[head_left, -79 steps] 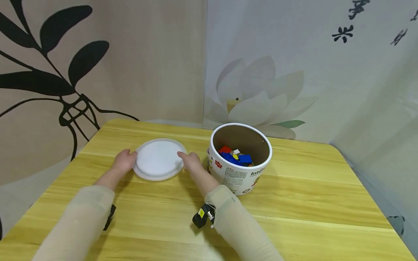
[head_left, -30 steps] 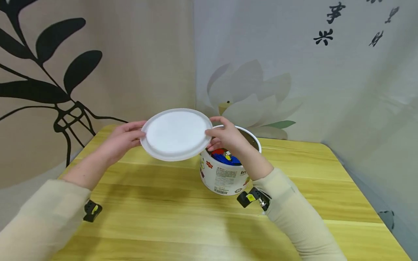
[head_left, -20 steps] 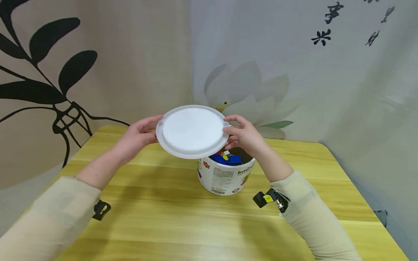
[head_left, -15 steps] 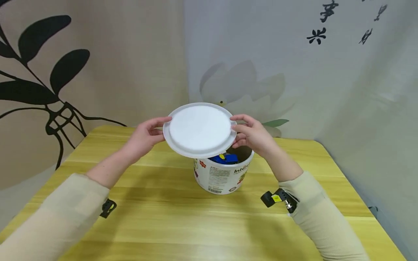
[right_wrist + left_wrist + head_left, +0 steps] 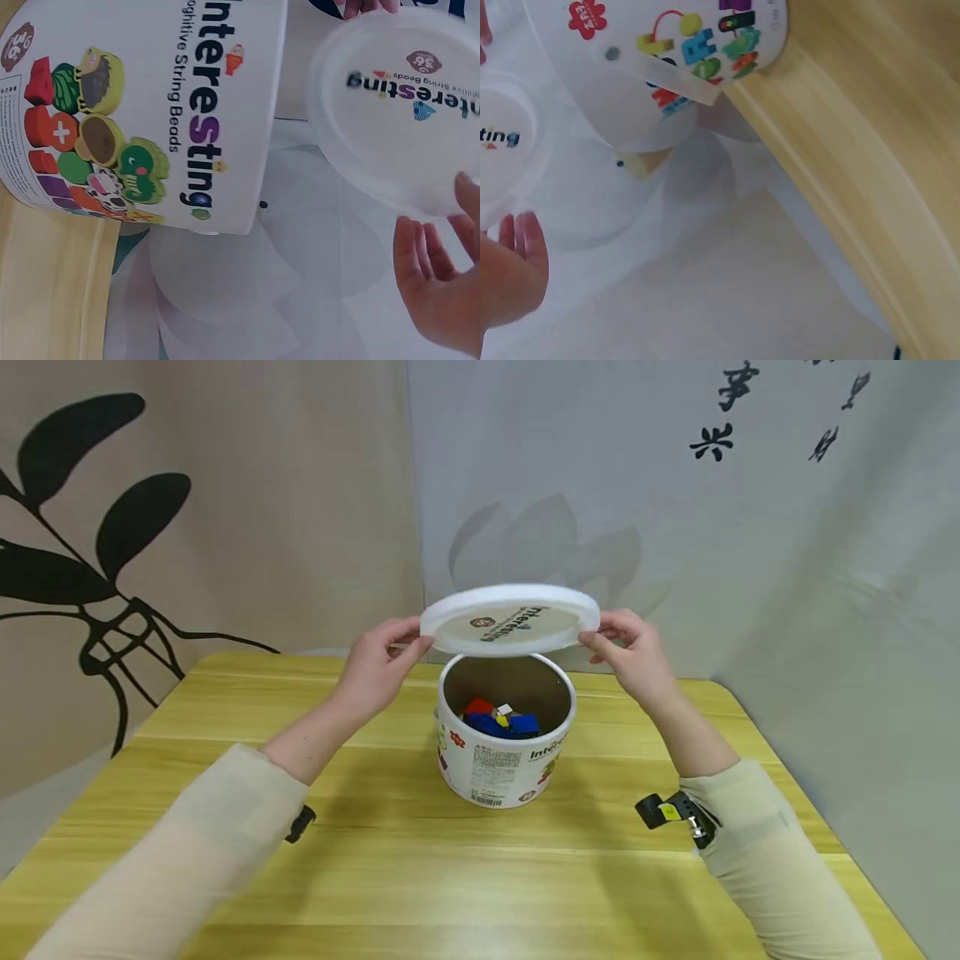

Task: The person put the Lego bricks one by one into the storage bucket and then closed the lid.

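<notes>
A round white lid (image 5: 510, 620) printed "Interesting" is held in the air, tilted, its printed face toward me in the head view. My left hand (image 5: 378, 667) pinches its left edge between thumb and fingers. On the opposite edge my right hand (image 5: 637, 656) grips it the same way. Below and slightly in front stands the white cylindrical bucket (image 5: 495, 777), its top uncovered. Red, blue, yellow and white pieces (image 5: 498, 720) lie inside. In the right wrist view the lid (image 5: 405, 112) is apart from the bucket (image 5: 142, 112), whose print reads "Cognitive String Beads".
The bucket stands on a wooden table (image 5: 420, 877) with its far edge close behind. A pale curtain (image 5: 300, 510) with leaf and flower prints hangs behind the table. A small black camera (image 5: 667, 814) is strapped at the right sleeve.
Both hands have lifted the lid off the table and carried it right, above the bucket. Lately it has turned over, from its plain white side to its printed face.
</notes>
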Demonstrator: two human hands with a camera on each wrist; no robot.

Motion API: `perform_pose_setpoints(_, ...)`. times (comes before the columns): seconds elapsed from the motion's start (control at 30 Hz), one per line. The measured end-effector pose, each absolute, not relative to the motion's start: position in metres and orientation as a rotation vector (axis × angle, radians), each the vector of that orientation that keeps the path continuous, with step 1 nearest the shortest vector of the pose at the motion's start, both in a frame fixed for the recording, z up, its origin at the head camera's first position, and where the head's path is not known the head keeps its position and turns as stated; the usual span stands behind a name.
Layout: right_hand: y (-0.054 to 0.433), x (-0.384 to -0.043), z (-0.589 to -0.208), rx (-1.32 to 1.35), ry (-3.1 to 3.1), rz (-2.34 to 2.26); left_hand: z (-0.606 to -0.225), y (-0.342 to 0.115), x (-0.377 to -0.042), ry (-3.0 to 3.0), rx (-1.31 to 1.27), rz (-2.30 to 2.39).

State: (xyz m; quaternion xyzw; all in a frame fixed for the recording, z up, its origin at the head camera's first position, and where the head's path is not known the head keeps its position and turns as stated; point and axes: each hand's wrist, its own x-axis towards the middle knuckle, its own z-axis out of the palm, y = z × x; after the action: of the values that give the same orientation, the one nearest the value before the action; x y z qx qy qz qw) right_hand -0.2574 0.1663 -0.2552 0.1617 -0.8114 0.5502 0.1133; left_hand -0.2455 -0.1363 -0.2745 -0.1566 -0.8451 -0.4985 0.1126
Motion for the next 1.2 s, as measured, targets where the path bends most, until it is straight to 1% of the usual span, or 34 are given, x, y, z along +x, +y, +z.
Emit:
perform_pose_setpoints(0.07,0.167,-0.256,-0.252,0.454,-2.382,1.56,-0.273,-0.132,-0.244,-2.461,-0.44,-1.451)
perform_pose_setpoints(0.27,0.169,-0.255,-0.248,0.341,-2.354,1.601,-0.27,-0.12,-0.243,-2.45,-0.379,-1.47)
perform_pose_setpoints(0.53,0.169,-0.261,-0.258,0.129,-2.559,1.545,-0.28,-0.113,-0.244,-2.506,-0.298,-1.543)
perform_pose_setpoints(0.87,0.165,-0.268,-0.286,0.061,-2.806,1.415,-0.309,-0.114,-0.246,-2.616,-0.22,-1.5)
perform_pose_setpoints(1.2,0.162,-0.268,-0.295,0.051,-2.926,1.24,-0.325,-0.113,-0.244,-2.672,-0.192,-1.517)
